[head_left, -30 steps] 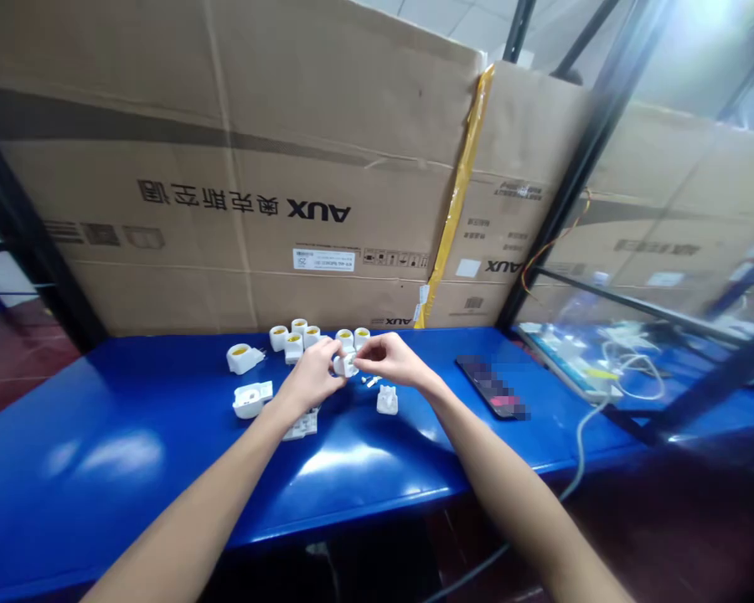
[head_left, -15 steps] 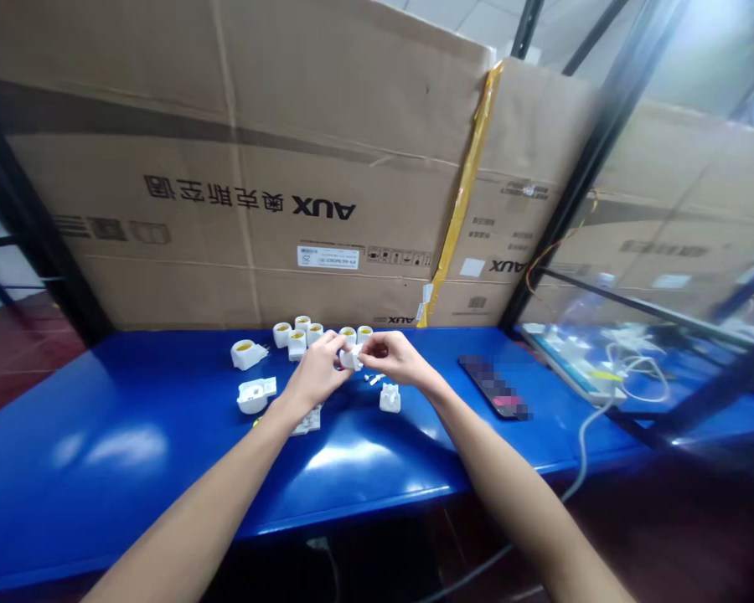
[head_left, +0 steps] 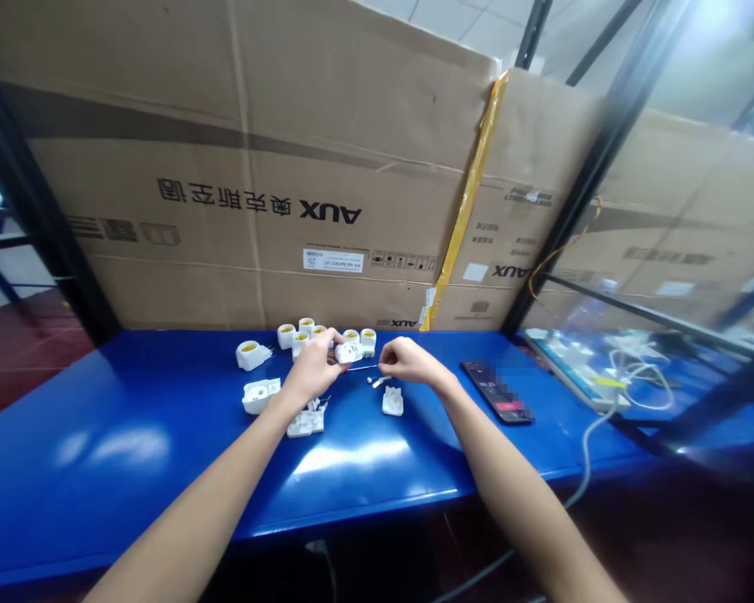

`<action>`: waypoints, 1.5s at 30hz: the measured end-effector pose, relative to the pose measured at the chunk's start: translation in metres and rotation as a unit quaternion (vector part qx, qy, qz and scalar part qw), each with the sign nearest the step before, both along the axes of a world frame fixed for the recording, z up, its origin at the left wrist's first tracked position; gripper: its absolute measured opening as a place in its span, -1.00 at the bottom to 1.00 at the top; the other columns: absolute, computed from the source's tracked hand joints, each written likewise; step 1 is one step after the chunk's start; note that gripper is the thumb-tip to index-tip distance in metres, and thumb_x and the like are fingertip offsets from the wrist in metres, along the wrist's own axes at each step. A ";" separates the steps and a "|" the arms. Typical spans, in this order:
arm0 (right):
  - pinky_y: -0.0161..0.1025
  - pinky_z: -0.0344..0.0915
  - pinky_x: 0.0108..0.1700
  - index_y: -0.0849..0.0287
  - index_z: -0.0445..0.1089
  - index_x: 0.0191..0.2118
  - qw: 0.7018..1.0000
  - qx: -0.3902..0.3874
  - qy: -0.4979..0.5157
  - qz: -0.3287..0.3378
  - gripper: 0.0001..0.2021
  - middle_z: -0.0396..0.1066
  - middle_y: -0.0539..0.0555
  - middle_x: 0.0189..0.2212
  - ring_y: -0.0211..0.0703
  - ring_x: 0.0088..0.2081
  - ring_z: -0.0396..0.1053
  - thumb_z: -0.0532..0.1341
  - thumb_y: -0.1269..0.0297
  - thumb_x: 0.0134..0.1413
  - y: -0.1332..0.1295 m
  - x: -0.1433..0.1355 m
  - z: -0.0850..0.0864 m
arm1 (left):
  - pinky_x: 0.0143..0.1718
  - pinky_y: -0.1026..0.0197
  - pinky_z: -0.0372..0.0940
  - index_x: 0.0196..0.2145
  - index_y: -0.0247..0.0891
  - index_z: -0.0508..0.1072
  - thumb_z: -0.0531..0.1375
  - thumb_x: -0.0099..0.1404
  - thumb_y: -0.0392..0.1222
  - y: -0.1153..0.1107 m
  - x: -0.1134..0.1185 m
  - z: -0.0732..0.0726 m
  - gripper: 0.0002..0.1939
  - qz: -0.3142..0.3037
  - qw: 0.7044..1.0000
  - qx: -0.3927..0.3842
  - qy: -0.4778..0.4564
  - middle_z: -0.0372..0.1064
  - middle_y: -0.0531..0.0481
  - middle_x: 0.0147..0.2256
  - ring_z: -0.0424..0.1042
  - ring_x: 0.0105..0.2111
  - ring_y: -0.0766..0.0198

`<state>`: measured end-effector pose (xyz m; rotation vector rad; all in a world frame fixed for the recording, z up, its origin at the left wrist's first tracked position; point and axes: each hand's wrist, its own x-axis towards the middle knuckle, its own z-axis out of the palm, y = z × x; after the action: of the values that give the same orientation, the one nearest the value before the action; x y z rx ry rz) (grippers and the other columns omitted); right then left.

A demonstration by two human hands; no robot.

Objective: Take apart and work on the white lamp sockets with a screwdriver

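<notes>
My left hand [head_left: 316,366] is closed on a white plastic housing [head_left: 350,353], its open inner side turned up. To its right, my right hand [head_left: 408,360] has its fingers pinched on a thin metal rod [head_left: 363,368], which points left toward the housing; whether it touches is unclear. Just below lie small metal and white parts [head_left: 378,381] and a white plastic cover piece [head_left: 393,401]. Under my left forearm sits a white open piece with fittings [head_left: 306,423], and left of it another white open shell [head_left: 260,395].
Several white round-topped plug units with yellow insides [head_left: 286,337] stand at the back, another [head_left: 251,355] further left. A dark phone [head_left: 496,391] lies on the blue table [head_left: 163,502] at the right. Cardboard [head_left: 257,167] walls the back; a power strip [head_left: 571,368] and cables are beyond the frame post.
My right hand has moved right, away from the white housing, and a thin metal rod now shows in its fingers. The housing has tilted in my left hand so its inside shows.
</notes>
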<state>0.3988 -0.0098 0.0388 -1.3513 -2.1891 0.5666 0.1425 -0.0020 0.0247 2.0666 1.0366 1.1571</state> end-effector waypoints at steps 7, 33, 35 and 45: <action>-0.31 0.09 -0.41 0.25 0.58 -0.43 0.999 -0.003 -0.001 0.032 -0.77 0.47 -0.02 -0.55 -0.26 -0.49 0.27 0.35 0.26 0.22 0.001 0.000 0.000 | 0.01 -0.06 0.56 -0.01 -0.21 0.55 0.34 0.20 -0.25 -0.004 0.007 -0.001 -0.64 -0.057 0.998 0.013 -0.014 0.55 -0.16 0.02 0.61 -0.06 0.00; -0.30 0.37 -0.42 0.24 0.63 -0.29 0.979 0.016 0.204 -0.019 -0.77 0.56 0.05 -0.51 -0.16 -0.51 0.49 0.41 0.14 0.16 0.001 -0.025 -0.015 | -0.17 0.07 0.53 -0.13 -0.21 0.60 0.37 0.24 -0.19 -0.005 0.015 -0.011 -0.77 -0.013 0.998 0.059 0.002 0.47 -0.09 -0.13 0.57 -0.18 0.08; -0.31 0.38 -0.39 0.24 0.63 -0.28 0.979 0.043 0.197 -0.020 -0.77 0.58 0.06 -0.48 -0.16 -0.47 0.51 0.40 0.14 0.17 0.001 -0.025 -0.016 | -0.18 0.08 0.53 -0.15 -0.20 0.60 0.37 0.23 -0.21 -0.004 0.015 -0.013 -0.79 -0.004 0.998 0.064 0.003 0.47 -0.09 -0.13 0.57 -0.18 0.08; -0.25 0.45 -0.40 0.22 0.60 -0.30 0.966 -0.011 0.258 -0.030 -0.66 0.61 0.09 -0.47 -0.06 -0.46 0.59 0.47 0.00 0.05 0.004 -0.030 -0.024 | -0.17 0.09 0.46 -0.19 -0.20 0.61 0.28 0.25 -0.37 -0.007 0.019 -0.017 -0.81 0.029 0.993 0.102 0.051 0.46 -0.06 -0.16 0.54 -0.25 0.13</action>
<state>0.3692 -0.0057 0.0145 -1.1190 -1.7181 0.8180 0.1615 -0.0088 0.0075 2.2871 1.0718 1.2434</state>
